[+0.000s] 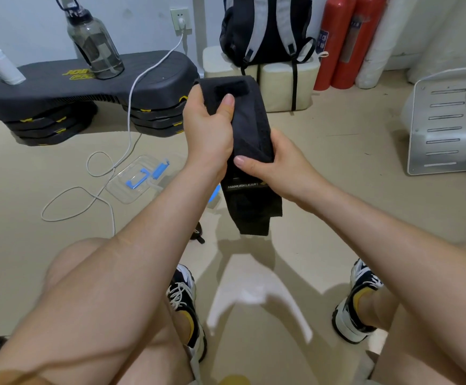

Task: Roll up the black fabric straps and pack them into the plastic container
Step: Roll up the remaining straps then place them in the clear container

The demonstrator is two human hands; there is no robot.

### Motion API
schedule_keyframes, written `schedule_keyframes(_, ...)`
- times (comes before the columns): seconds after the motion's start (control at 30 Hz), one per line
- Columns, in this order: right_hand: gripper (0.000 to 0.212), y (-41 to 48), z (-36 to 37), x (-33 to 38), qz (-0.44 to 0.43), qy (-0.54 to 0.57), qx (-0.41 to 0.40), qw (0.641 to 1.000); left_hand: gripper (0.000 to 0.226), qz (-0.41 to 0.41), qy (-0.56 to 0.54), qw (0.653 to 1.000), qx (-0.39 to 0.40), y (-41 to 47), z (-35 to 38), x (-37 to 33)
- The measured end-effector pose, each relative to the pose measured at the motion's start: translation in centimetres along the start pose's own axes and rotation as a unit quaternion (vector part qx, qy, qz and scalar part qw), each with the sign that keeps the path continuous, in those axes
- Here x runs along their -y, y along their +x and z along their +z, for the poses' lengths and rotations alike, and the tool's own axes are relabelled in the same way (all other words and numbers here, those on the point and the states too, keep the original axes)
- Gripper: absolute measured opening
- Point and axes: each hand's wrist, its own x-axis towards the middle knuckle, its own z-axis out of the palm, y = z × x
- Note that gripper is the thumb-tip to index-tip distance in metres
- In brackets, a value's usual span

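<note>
Hands grip one black strap (250,151) above the floor: left hand (208,129) pinching high, right hand (270,165) clasping lower.

My left hand (208,132) high, thumb pinching the black strap (254,126), my right hand (277,165) lower, curled round it, forearms outstretched

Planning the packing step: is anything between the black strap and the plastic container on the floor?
Nothing visible blocks the way. The left hand and right hand hold the black strap; the plastic container lies to their left, a white cable beside it.
</note>
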Motion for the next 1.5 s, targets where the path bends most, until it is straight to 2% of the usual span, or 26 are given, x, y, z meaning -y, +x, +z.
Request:
schedule_keyframes(0.13,0.036,0.0,0.5,0.4,-0.024,0.044,-0.048,0.998,0.005,-0.021,-0.007,1.000,0.000,0.1,0.0,-0.4)
schedule_keyframes(0.3,0.035,0.6,-0.4,1.3,-0.003,0.103,-0.127,0.987,0.022,-0.136,0.016,0.983,0.123,-2.0,1.1,0.6)
schedule_keyframes(0.4,0.038,0.7,-0.5,1.2,0.043,0.135,-0.087,0.986,0.032,-0.118,0.031,0.988,0.097,-2.5,1.3,1.3)
schedule_keyframes(0.47,0.041,0.6,-0.3,1.1,0.063,0.143,-0.051,0.986,0.023,-0.098,0.067,0.991,0.068,-2.4,1.2,1.5)
schedule_keyframes(0.57,0.044,0.5,-0.1,1.2,0.059,0.137,-0.023,0.989,0.017,-0.043,0.124,0.991,0.039,-2.6,1.3,1.8)
schedule_keyframes(0.67,0.035,0.2,-0.4,1.0,0.043,0.162,-0.022,0.986,0.017,-0.023,0.121,0.992,0.019,-2.5,1.4,1.5)
schedule_keyframes(0.73,0.027,0.0,-0.2,0.6,0.047,0.092,-0.026,0.994,0.018,-0.044,0.081,0.996,-0.012,-1.6,1.1,1.1)
schedule_keyframes(0.8,0.023,0.0,0.2,-0.2,0.044,-0.007,-0.049,0.998,0.023,-0.105,0.015,0.994,-0.032,-0.6,0.8,0.7)
schedule_keyframes(0.9,0.020,0.6,0.2,-0.3,0.032,-0.036,-0.139,0.989,0.028,-0.204,-0.049,0.976,0.055,-0.8,1.1,0.7)
schedule_keyframes(0.97,0.022,1.0,-0.4,0.1,0.040,-0.033,-0.205,0.977,0.027,-0.205,0.006,0.968,0.145,-2.3,2.0,1.5)
schedule_keyframes(1.03,0.024,1.6,-1.2,0.1,0.068,-0.026,-0.243,0.967,0.041,-0.193,0.074,0.960,0.189,-3.7,2.4,2.2)
schedule_keyframes(1.1,0.026,2.0,-1.4,0.0,0.108,-0.011,-0.228,0.968,0.046,-0.184,0.106,0.960,0.181,-4.1,2.6,2.7)
schedule_keyframes(1.17,0.028,2.0,-1.1,-0.2,0.130,0.022,-0.189,0.973,0.027,-0.163,0.115,0.969,0.144,-3.7,2.5,2.4)
schedule_keyframes(1.27,0.027,1.0,-0.8,-0.3,0.120,0.031,-0.104,0.987,0.009,-0.156,0.082,0.983,0.057,-2.5,2.0,1.7)
schedule_keyframes(1.37,0.023,0.1,-0.9,-0.5,0.117,0.030,-0.018,0.992,0.008,-0.212,-0.009,0.977,-0.001,-1.0,1.1,1.1)
schedule_keyframes(1.43,0.022,0.0,-1.2,-0.7,0.104,0.013,-0.043,0.994,0.019,-0.227,-0.056,0.972,0.037,-0.4,0.4,0.7)
schedule_keyframes(1.5,0.018,0.2,-1.6,-0.7,0.085,0.012,-0.111,0.990,0.033,-0.226,0.001,0.964,0.140,-0.8,0.2,0.4)
